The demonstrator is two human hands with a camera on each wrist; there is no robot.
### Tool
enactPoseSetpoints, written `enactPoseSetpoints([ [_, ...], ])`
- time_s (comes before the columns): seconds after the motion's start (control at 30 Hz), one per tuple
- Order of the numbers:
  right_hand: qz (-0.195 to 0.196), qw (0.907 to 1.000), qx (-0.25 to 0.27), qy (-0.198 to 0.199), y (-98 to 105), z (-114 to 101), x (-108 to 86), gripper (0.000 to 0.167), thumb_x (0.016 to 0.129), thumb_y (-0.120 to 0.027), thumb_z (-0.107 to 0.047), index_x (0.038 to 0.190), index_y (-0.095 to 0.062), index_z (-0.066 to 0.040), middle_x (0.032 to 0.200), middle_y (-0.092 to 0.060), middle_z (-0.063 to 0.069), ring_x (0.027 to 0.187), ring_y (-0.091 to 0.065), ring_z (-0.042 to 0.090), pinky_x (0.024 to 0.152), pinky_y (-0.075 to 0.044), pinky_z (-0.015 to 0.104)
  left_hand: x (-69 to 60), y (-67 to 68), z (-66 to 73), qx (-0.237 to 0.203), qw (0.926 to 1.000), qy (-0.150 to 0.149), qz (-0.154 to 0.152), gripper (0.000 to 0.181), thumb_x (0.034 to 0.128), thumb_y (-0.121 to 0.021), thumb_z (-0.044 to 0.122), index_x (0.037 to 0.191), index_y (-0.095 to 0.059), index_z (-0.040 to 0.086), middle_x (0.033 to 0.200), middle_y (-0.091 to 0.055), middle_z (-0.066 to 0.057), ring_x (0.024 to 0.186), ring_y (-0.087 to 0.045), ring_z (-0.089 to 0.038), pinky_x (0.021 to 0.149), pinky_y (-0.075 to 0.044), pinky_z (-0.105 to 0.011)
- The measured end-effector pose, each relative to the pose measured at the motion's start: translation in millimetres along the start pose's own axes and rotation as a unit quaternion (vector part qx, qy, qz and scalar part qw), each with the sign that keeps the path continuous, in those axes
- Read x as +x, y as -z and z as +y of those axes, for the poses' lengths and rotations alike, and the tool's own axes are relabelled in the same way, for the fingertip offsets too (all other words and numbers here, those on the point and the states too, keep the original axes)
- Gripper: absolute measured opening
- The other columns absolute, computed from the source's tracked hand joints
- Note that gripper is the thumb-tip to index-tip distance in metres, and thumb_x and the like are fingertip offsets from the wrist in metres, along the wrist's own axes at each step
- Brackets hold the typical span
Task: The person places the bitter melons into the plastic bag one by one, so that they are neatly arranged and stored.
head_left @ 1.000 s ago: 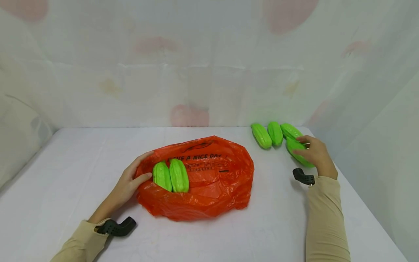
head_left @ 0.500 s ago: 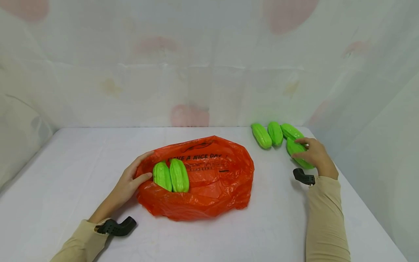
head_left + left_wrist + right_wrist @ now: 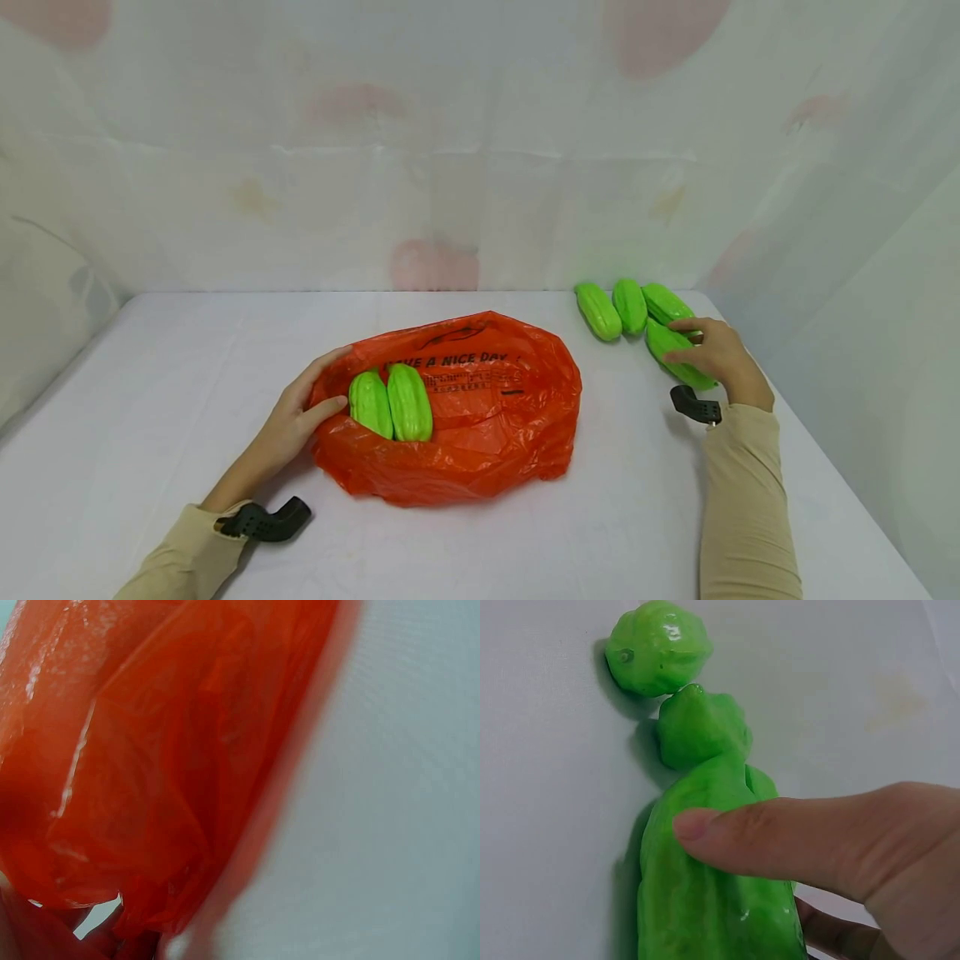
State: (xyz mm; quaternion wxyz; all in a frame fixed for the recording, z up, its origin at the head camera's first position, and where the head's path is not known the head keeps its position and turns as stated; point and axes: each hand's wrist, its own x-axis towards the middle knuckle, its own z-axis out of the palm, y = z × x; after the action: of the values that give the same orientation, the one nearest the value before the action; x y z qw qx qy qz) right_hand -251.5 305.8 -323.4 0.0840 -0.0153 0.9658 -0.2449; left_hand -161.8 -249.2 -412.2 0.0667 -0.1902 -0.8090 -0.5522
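Observation:
A red plastic bag (image 3: pixel 487 417) with black print lies with its mouth open, two green ridged vegetables (image 3: pixel 410 402) side by side at its left inside. My left hand (image 3: pixel 292 421) grips the bag's left edge, thumb at the opening; the left wrist view shows mostly red plastic (image 3: pixel 150 750), with fingers partly hidden low at the left. At the right, my right hand (image 3: pixel 718 354) pinches the nearest green vegetable (image 3: pixel 678 358), thumb on its near side. In the right wrist view the thumb (image 3: pixel 780 832) lies across that vegetable (image 3: pixel 682 900), and other fingers are mostly hidden.
Three more green vegetables lie at the back right of the white table (image 3: pixel 622 517): one at the left (image 3: pixel 598 312), one in the middle (image 3: pixel 630 307), and one (image 3: pixel 666 302) behind the held one. A pale curtain (image 3: pixel 480 167) stands behind the table.
The vegetable under my right hand has shifted slightly left, toward the others. My left hand and the bag have stayed almost still.

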Motion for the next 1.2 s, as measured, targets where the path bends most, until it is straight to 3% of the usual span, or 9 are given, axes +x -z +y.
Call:
enactPoseSetpoints([
  [0.33,-0.002,1.0000,0.004,-0.001,0.2,1.1,-0.5,0.069,0.088,-0.072,-0.019,0.143,-0.042,0.010,0.141,-0.043,0.036,0.126,-0.043,0.055,0.100,-0.044,0.059,0.0,0.6,-3.1,0.006,0.9999,0.011,-0.002,0.058,0.0971,-0.052,0.001,0.152,-0.037,0.013,0.152,-0.041,-0.015,0.131,-0.039,0.007,0.102,-0.030,-0.004],
  [0.63,-0.021,0.9998,0.006,-0.001,0.0,2.5,-0.9,0.070,0.087,-0.074,-0.023,0.144,-0.042,0.004,0.142,-0.043,0.036,0.126,-0.044,0.054,0.099,-0.045,0.060,0.7,1.1,-5.6,0.013,0.9998,0.013,-0.002,0.059,0.0974,-0.052,0.003,0.153,-0.037,0.015,0.152,-0.040,-0.017,0.131,-0.038,0.008,0.102,-0.030,-0.004],
  [1.2,-0.054,0.9984,-0.014,0.011,-0.8,0.8,-0.9,0.079,0.086,-0.076,-0.026,0.146,-0.035,0.004,0.140,-0.040,0.042,0.126,-0.042,0.056,0.098,-0.042,0.065,0.5,1.0,-5.6,0.017,0.9998,0.009,0.000,0.058,0.0972,-0.052,0.002,0.152,-0.037,0.014,0.152,-0.041,-0.017,0.131,-0.039,0.008,0.102,-0.030,-0.003],
])
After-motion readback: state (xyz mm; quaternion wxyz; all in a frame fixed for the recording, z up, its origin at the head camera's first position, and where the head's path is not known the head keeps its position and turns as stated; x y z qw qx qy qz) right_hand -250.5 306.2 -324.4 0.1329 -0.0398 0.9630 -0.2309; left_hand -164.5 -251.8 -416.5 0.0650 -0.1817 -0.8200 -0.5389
